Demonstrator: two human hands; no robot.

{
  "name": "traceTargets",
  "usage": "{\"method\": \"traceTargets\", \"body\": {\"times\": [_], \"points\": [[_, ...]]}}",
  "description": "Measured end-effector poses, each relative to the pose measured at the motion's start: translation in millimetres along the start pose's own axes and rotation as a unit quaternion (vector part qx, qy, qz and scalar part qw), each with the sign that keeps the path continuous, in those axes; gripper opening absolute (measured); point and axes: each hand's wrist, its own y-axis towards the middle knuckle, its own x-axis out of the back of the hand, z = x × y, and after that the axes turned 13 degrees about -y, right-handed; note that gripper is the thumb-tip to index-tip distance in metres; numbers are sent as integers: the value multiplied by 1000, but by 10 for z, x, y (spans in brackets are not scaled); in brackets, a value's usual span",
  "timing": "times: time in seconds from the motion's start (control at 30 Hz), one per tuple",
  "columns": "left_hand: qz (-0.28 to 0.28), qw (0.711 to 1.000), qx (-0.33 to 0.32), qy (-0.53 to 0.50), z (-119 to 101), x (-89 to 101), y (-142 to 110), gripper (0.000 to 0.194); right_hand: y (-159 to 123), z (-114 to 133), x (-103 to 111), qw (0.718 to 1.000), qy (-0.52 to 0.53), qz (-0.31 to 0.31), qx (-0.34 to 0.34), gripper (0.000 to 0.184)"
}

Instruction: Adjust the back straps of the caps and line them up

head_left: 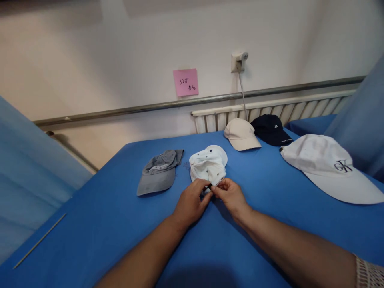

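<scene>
A pale, nearly white baseball cap [207, 166] lies on the blue table with its brim pointing away from me and its back edge towards me. My left hand [193, 200] pinches the near edge of the cap at its back strap. Beside it, the fingers of my right hand [231, 196] are closed on the same strap area, close to a small black piece [210, 186] between the two hands. The fingertips partly hide the strap, so its fastening is not clear. Left of the cap sits a grey cap [159, 170], apart from both hands.
Further back are a beige cap [242, 134] and a navy cap [270, 129]. A large white cap [321, 160] with dark letters is at right. A thin stick [40, 240] lies on the blue table [120, 232] at left. Behind are a radiator [220, 120] and a rail [150, 107].
</scene>
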Motion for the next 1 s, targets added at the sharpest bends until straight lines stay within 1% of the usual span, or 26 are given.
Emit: {"method": "traceTargets", "body": {"times": [0.07, 0.2, 0.3, 0.4, 0.6, 0.83, 1.0], "points": [[-6, 1000, 4, -16, 13, -4, 10, 23, 13, -12, 3, 1000, -5, -1, 9, 31], [-43, 996, 34, -64, 58, -13, 32, 23, 47, -68, -14, 1000, 3, 0, 30, 31], [-57, 994, 42, -86, 93, -11, 44, 20, 65, -106, -25, 999, 12, 9, 39, 32], [-60, 994, 39, -87, 115, -10, 55, 17, 68, -115, -16, 999, 2, 13, 39, 32], [-52, 994, 38, -91, 131, -34, 56, 14, 70, -110, 18, 998, -40, 0, 44, 32], [-57, 988, 86, -116, 152, -72, 34, 17, 87, -142, -2, 997, -52, -13, 56, 27], [-53, 985, 100, -127, 141, -71, 36, 20, 92, -139, 0, 997, -56, -14, 53, 27]]}}
